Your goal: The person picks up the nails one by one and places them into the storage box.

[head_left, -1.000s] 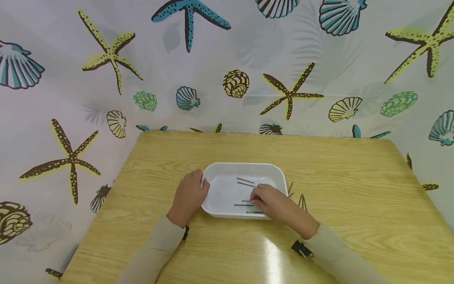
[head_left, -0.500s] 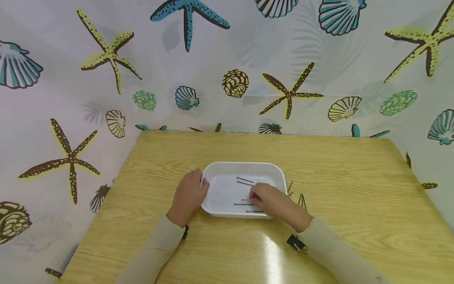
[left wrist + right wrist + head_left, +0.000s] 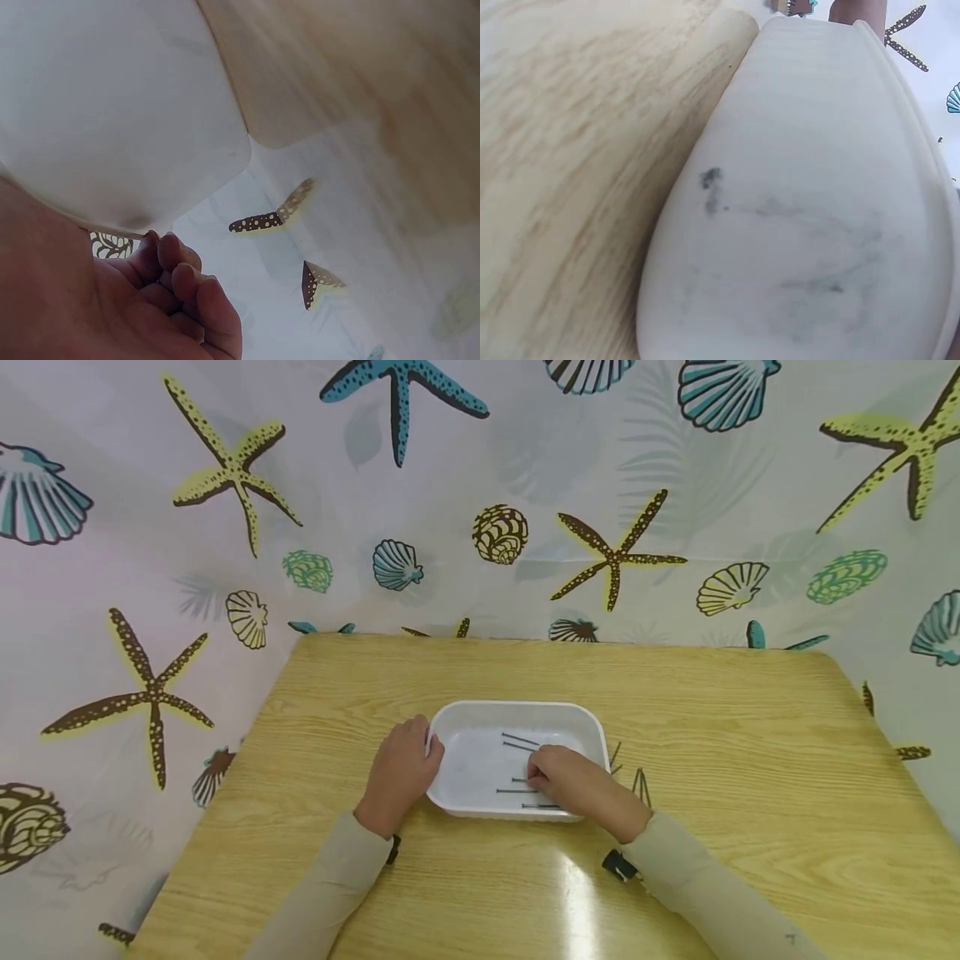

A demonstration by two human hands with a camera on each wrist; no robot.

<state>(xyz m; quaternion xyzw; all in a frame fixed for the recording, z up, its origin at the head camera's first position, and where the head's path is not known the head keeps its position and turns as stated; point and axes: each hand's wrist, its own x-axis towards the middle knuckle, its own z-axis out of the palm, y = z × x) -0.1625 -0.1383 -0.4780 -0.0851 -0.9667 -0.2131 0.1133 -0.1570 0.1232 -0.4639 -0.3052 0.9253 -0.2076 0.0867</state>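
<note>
A white plastic tray (image 3: pixel 517 703) stands on the wooden table. My left hand (image 3: pixel 401 768) grips its left rim; in the left wrist view the fingertips of that hand (image 3: pixel 165 292) meet the edge of the tray wall (image 3: pixel 120 97). Several thin dark nails lie inside, heads to the left, among them an upper nail (image 3: pixel 520 738) and a lower nail (image 3: pixel 540 807). Reaching over the right side, my right hand (image 3: pixel 573 781) has curled fingers pinching a nail (image 3: pixel 519 780), most of which they cover. The right wrist view holds mainly the tray's outer wall (image 3: pixel 802 187).
More nails (image 3: pixel 641 785) lie on the table just right of the tray. A patterned curtain (image 3: pixel 450 527) with starfish and shells hangs behind and beside the wooden table (image 3: pixel 750 810). A dark strap piece (image 3: pixel 619 865) sits at the right cuff.
My right wrist and forearm have shifted slightly left and lower, while the right fingers stay at the same nail. The left hand and the tray keep their places.
</note>
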